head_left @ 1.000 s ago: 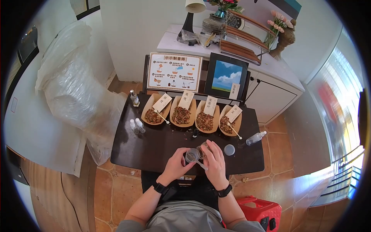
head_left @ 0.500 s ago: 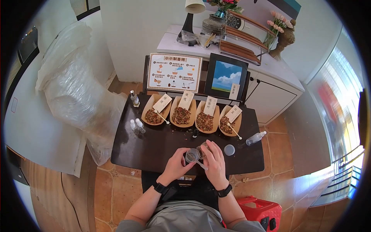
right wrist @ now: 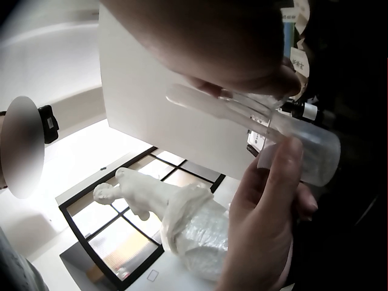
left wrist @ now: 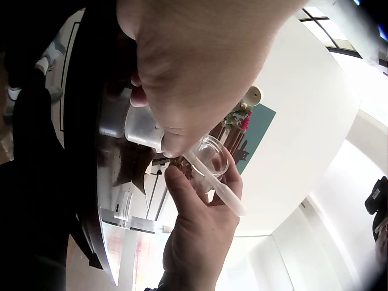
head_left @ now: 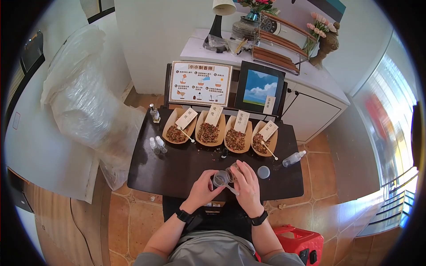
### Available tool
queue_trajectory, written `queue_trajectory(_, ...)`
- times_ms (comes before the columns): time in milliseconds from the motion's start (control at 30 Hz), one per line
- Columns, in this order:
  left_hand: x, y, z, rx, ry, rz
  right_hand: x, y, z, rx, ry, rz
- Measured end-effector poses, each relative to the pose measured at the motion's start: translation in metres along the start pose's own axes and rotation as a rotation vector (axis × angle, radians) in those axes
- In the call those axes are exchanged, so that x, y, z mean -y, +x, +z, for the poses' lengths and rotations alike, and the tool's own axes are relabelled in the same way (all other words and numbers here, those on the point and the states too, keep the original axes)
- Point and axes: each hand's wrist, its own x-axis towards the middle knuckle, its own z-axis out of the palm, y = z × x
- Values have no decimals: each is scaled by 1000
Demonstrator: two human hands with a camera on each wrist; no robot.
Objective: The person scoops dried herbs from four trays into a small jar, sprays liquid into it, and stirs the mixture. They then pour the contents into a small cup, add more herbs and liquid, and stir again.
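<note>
Over the table's near edge my left hand [head_left: 200, 189] holds a small translucent plastic cup [right wrist: 318, 151] between thumb and fingers. A plastic dropper [left wrist: 223, 193] leans out of the cup's mouth, its bulb end outward. My right hand [head_left: 248, 188] grips a small clear jar [left wrist: 212, 154] tilted against the cup, mouth to mouth. Brownish dried bits show inside the jar, near the right thumb. In the right wrist view the right hand hides most of the jar.
Four paper trays [head_left: 212, 116] of dried flakes with label cards stand across the dark table [head_left: 177, 170]. A round pale container [head_left: 263, 172] sits right of the hands. Spray bottles [head_left: 293, 158] stand at both sides, and a small black bottle [head_left: 224, 153] lies ahead.
</note>
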Motion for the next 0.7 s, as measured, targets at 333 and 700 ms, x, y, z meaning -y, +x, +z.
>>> queue_trajectory(333, 2, 0, 0, -8, 5, 62, 6, 30, -21, -87, -41, -89)
queue_trajectory(700, 0, 0, -1, 7, -7, 3, -8, 23, -3, 12, -31, -106)
